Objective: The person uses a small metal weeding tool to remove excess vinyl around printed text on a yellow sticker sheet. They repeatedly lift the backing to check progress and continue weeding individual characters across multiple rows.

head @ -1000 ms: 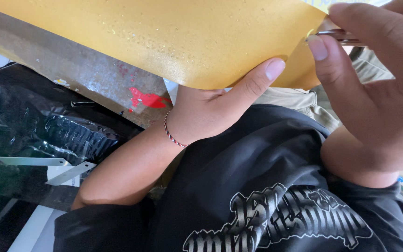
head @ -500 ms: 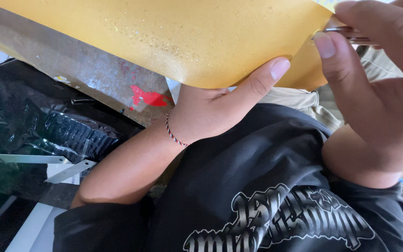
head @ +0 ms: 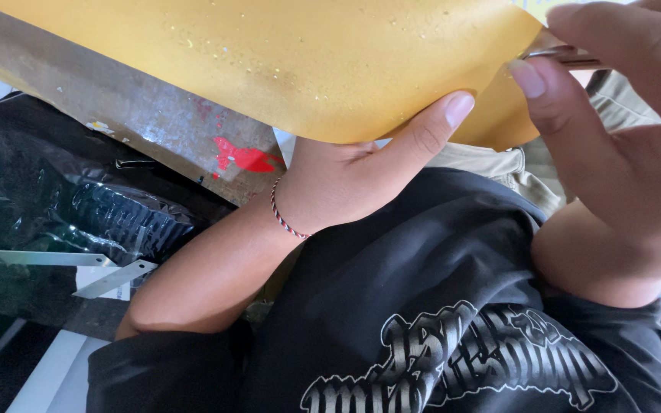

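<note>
Under yellow sheet (head: 269, 53), left hand (head: 353, 172) (fingers hidden).

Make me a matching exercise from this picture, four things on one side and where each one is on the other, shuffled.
1. left hand
2. right hand
3. yellow sheet
4. black plastic bag

A. lying low at the left, below the bench edge
B. spread across the top
C. holding a thin metal tool at the sheet's right edge
D. under the sheet, thumb on its lower edge

Pairs: 1-D, 2-C, 3-B, 4-A
</note>
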